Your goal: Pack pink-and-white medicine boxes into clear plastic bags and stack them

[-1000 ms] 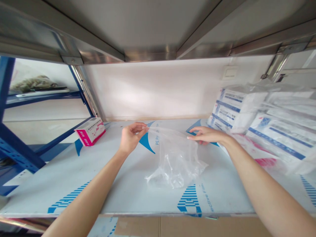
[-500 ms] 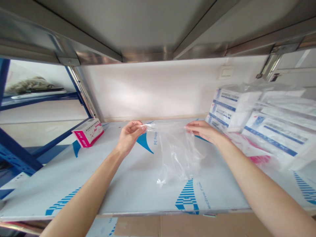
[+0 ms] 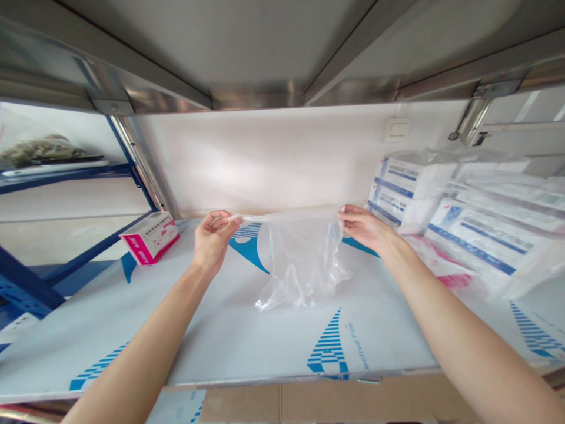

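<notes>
Head view: looking forward and down over a shelf [image 3: 247, 347] covered in pale film with blue printed marks, below a grey metal shelf [image 3: 256, 53].
Blue rack [image 3: 26, 282]: standing at far left, bearing a shaggy, greyish bundle [image 3: 37, 150] on its upper level.
Pink-and-white box [image 3: 150, 238]: resting near the back left of the filmed shelf, turned at an angle.
Left hand [image 3: 210, 241]: lifted above the shelf, pinching the left upper corner of a clear plastic bag [image 3: 304, 253] between thumb and fingers.
Bag: hanging between both hands over the middle of the shelf, stretched roughly level along the top, crumpled towards the bottom (possibly brushing the film down there, hard to tell through clear plastic).
Cardboard [image 3: 344, 400]: lying lower down, past the shelf's front edge.
Right hand [image 3: 366, 227]: level with the left, closed by thumb and fingertips on the bag's right upper edge.
Switch plate [image 3: 397, 131]: fixed to the white wall [image 3: 265, 159] behind.
Pink-marked packet [image 3: 454, 280]: lying just beside the wrapped boxes.
Wrapped boxes [image 3: 472, 238]: stacked at right in clear film, white with blue bands.
</notes>
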Motion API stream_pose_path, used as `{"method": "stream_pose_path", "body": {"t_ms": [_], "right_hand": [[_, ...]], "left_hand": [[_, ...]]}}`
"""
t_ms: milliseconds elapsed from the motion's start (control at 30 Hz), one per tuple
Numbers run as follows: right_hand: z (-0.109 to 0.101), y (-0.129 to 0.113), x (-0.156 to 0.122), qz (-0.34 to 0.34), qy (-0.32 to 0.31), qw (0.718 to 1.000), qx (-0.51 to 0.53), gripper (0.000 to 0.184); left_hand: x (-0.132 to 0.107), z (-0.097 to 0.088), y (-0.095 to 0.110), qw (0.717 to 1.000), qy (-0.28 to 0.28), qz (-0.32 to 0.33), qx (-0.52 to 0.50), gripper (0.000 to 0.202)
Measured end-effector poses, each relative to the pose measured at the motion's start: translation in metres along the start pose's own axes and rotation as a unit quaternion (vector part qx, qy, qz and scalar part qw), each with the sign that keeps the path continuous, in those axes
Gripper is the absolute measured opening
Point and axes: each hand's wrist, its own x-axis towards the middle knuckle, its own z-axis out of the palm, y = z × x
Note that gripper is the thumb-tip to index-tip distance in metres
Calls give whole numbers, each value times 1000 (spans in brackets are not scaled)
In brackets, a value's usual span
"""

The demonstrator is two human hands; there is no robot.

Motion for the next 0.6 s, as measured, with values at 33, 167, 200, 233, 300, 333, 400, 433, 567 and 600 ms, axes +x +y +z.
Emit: {"method": "stream_pose_path", "body": {"t_ms": [33,167,200,233,300,333,400,433,567,600], "right_hand": [[1,0,1,-2,9,1000,-1,22],[7,4,0,26,19,999,-40,26],[8,5,-3,40,20,998,-52,29],[9,6,-7,54,29,995,-75,31],[9,6,-19,79,52,980,-174,33],[9,5,-27,96,48,965,-239,34],[10,2,-44,132,-2,927,-350,43],[12,2,-52,147,-40,914,-376,48],[25,6,-70,143,-92,914,-369,49],[28,8,-71,135,-89,918,-364,45]], "left_hand": [[1,0,-1,1000,6,1,7,45],[4,-3,-12,995,1,-18,99,43],[3,-4,-13,993,1,-24,117,42],[-1,-4,-12,990,4,-21,139,41],[-14,-5,-4,976,-8,10,215,38],[-24,-6,4,958,-32,39,281,34],[-49,-9,21,904,-165,37,393,25],[-62,-10,28,873,-241,1,425,28],[-99,-14,41,801,-364,-89,466,43],[-102,-14,39,807,-352,-96,465,45]]}}
